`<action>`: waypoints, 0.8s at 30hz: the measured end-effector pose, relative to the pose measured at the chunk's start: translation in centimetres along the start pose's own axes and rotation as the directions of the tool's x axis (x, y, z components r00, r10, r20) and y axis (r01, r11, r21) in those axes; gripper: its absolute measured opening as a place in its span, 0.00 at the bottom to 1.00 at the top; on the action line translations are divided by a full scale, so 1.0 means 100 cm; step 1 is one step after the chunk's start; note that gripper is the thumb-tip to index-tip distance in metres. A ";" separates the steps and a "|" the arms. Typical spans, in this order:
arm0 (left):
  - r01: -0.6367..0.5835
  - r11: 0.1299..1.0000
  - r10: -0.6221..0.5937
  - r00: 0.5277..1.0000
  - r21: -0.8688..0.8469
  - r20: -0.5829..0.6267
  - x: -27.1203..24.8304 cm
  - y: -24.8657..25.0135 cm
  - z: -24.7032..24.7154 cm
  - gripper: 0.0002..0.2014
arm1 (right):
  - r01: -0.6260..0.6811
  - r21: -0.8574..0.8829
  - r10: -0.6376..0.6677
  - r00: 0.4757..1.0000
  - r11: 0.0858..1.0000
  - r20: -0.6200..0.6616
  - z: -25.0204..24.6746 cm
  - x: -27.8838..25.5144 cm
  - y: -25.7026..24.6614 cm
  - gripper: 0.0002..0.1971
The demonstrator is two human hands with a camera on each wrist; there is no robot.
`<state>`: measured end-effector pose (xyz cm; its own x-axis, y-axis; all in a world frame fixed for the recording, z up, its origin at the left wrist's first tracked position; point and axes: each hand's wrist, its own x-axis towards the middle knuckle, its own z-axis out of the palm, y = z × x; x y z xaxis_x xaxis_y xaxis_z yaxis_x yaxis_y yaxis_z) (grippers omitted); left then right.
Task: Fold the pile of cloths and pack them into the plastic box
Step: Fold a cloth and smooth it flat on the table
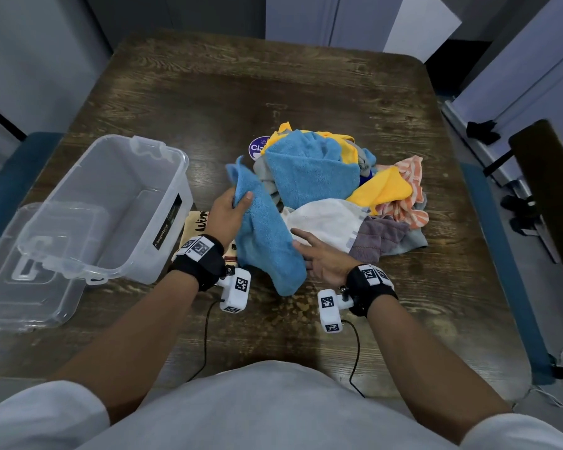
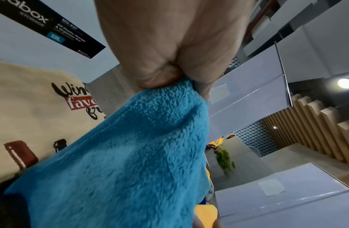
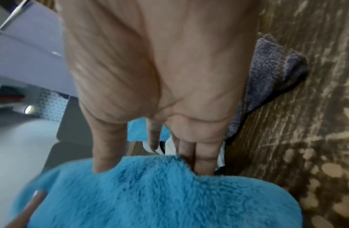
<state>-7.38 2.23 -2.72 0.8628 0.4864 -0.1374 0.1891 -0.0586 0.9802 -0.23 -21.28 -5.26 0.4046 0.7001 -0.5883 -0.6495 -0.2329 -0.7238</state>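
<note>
A blue fleece cloth [image 1: 264, 235] hangs off the near left side of the pile of cloths [image 1: 325, 177] in the middle of the table. My left hand [image 1: 233, 204] grips the cloth's upper end, thumb on top; in the left wrist view the left hand [image 2: 169, 61] bunches the blue cloth [image 2: 130, 154] in its fingers. My right hand [image 1: 306, 250] lies with straight fingers against the cloth's right edge; the right wrist view shows the right hand [image 3: 150, 154] with thumb and fingertips touching the blue cloth [image 3: 150, 192]. The clear plastic box [image 1: 88, 177] stands open on the left.
The box's lid [image 1: 20, 287] lies at the table's left front edge. A cream printed cloth [image 1: 195, 224] lies flat between box and pile, under my left wrist. A grey-purple cloth [image 1: 381, 237] sits at the pile's near right. A chair [image 1: 550, 190] stands to the right.
</note>
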 end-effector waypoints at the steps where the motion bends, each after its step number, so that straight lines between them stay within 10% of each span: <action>1: 0.006 1.000 -0.007 0.998 0.002 0.057 0.000 0.001 0.000 0.22 | 0.015 -0.023 -0.015 1.000 1.000 -0.006 0.001 0.002 0.000 0.28; 7: 0.175 0.951 -0.266 0.886 0.256 0.380 -0.003 -0.020 -0.014 0.63 | 0.286 -0.131 -0.304 0.940 0.949 -0.152 -0.001 0.006 -0.012 0.24; 16: 0.113 0.992 -0.122 0.956 0.051 0.266 -0.007 -0.009 -0.014 0.11 | 0.329 -0.421 -0.483 0.808 0.845 -0.337 -0.007 -0.001 -0.032 0.11; 24: 0.053 0.995 -0.070 0.975 0.082 0.213 0.005 0.011 -0.017 0.13 | 0.426 -0.500 -0.629 0.685 0.754 -0.366 -0.013 -0.011 -0.056 0.14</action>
<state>-7.56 3.86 -1.42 0.9274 0.2928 -0.2326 0.2728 -0.1041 0.9564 3.81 -21.62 -1.01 0.9219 0.3791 -0.0797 0.0039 -0.2148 -0.9766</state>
